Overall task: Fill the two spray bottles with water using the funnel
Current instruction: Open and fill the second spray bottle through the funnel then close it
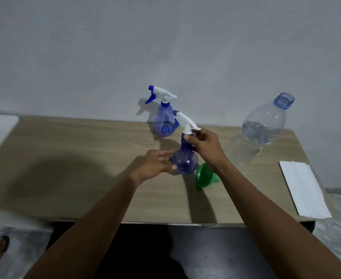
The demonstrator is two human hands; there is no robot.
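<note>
Filling seemed barely begun: on the bench (85,158), the left hand (155,164) gripped the body of the near spray bottle (184,161) and the right hand (205,144) pinched its collar, likely to unscrew it, while the far spray bottle (163,121) stood capped and the green funnel (204,177) lay unused alongside.

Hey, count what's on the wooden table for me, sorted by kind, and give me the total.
Spray bottles: 2
Green funnel: 1
Large water bottle: 1
White folded sheet: 1
Total: 5
</note>
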